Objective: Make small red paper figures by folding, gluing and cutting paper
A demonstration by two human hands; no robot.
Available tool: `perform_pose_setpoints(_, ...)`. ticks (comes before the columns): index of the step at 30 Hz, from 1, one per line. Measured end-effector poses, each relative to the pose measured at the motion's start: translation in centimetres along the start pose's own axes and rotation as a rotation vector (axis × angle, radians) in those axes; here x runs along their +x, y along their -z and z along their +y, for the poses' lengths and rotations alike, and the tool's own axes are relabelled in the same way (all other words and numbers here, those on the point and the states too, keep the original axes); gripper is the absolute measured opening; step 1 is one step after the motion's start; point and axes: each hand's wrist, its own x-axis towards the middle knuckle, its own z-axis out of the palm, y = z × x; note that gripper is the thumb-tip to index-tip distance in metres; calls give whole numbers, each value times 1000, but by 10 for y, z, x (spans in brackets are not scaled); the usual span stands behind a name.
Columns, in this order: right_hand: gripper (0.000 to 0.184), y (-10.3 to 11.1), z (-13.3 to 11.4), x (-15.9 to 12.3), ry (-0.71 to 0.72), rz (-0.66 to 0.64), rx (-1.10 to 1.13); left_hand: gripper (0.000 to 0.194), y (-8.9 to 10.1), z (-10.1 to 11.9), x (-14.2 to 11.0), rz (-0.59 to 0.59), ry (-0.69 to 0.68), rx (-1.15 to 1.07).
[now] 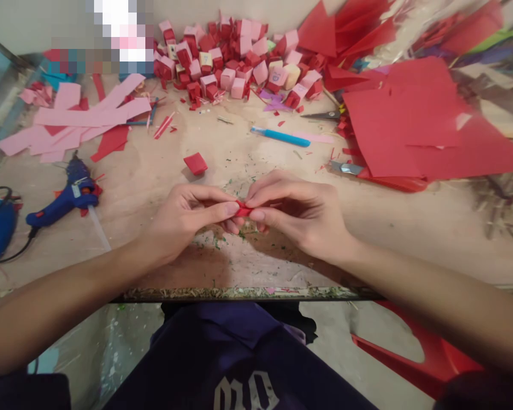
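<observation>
A small folded piece of red paper is pinched between both hands above the near middle of the table. My left hand grips its left end between thumb and fingers. On the other end, my right hand closes with thumb and forefinger. The fingers cover much of the piece, so its full shape is hidden. Just beyond my left hand a small red block-like piece lies on the wood, apart from the fingers.
Many pink and red paper blocks are heaped at the back. Pink strips and a blue glue gun lie left. A blue pen-like tool, red-handled scissors and red sheets lie ahead and right.
</observation>
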Motion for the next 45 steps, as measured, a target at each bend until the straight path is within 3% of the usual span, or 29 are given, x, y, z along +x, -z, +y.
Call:
perform_pose_setpoints(6, 7, -5, -2, 0, -23, 52, -211, 9, -7, 2, -6, 125, -77, 230)
perform_pose_setpoints(12, 6, -7, 2, -1, -28, 90, -143, 11, -9, 3, -11, 153, -183, 417)
perform_pose_setpoints(16, 10, -7, 4, -1, -66, 99, -124, 20, -4, 0, -13, 96, -359, 647)
perform_pose_setpoints(19, 9, -8, 4, 0, -56, 112, -163, 15, -2, -1, -13, 104, -528, 796)
perform_pose_setpoints(21, 10, -9, 3, 0, -38, 109, -194, 12, -3, -1, -12, 122, -567, 826)
perform_pose_setpoints(32, 6, -4, -1, 3, -153, 21, 9, 10, -6, 1, -7, 185, -249, 434)
perform_pose_setpoints(38, 9, -7, 4, 1, -144, 53, -21, 10, -7, -2, -9, 186, -248, 431)
perform_pose_setpoints(45, 8, -6, 4, -1, -94, 86, -118, 16, -8, 7, -11, 92, -307, 492)
